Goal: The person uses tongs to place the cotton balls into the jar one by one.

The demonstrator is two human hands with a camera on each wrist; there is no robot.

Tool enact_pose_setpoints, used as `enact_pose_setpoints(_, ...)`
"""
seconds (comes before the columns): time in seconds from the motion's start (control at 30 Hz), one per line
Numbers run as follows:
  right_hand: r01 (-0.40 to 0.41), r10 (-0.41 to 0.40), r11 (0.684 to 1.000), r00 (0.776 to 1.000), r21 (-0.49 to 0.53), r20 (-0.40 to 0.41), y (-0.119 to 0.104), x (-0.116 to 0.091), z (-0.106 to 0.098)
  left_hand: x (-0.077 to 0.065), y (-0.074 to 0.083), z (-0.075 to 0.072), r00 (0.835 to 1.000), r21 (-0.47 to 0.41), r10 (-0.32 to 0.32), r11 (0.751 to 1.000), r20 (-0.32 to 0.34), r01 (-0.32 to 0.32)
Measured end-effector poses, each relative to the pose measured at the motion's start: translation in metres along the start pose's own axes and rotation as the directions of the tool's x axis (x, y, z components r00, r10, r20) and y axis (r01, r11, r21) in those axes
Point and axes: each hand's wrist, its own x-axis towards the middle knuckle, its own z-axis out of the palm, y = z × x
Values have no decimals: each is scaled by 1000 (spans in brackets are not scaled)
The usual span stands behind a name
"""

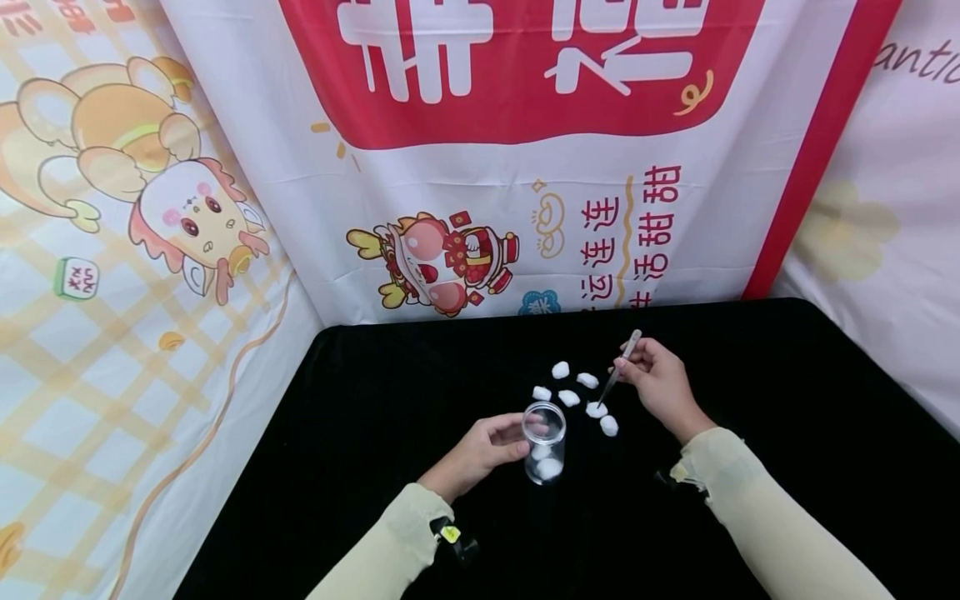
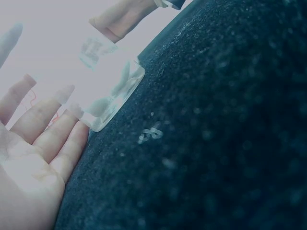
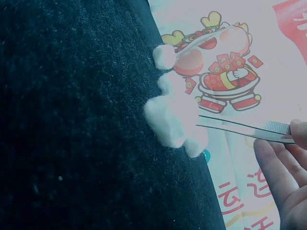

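Observation:
A clear jar (image 1: pixel 545 446) stands upright on the black cloth with a few white cotton balls inside. My left hand (image 1: pixel 491 450) holds its left side, fingers behind the glass and thumb on the near side; in the left wrist view those fingers meet the jar wall (image 2: pixel 129 88). Metal tweezers (image 1: pixel 624 358) are pinched between the thumb and fingers of my right hand (image 1: pixel 658 385), pointing down and left. Their tips are at a cotton ball (image 1: pixel 596 410) right of the jar. In the right wrist view the tweezers (image 3: pixel 230 127) reach the cluster of cotton balls (image 3: pixel 165 120).
Several more cotton balls lie loose behind the jar and to its right, among them one at the back (image 1: pixel 560 369) and one nearest me (image 1: pixel 609 426). Black cloth (image 1: pixel 360 392) covers the table. Printed white curtains (image 1: pixel 450 183) hang behind and along both sides.

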Motion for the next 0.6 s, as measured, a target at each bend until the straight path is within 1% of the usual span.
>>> enact_pose_setpoints(0.23,-3,2,999,1000,-38,-28,0,0,-1,1,2,0,1000,-10,-29,1000,-3,29)
enact_pose_setpoints(0.43,22,-23,999,999,-29,-45,1,1,-1,0,2,0,1000,-8,-21,1000,2,21)
enact_pose_setpoints(0.6,18,-19,999,999,-30,-48,-1,1,-1,-1,2,0,1000,-14,-16,1000,3,16)
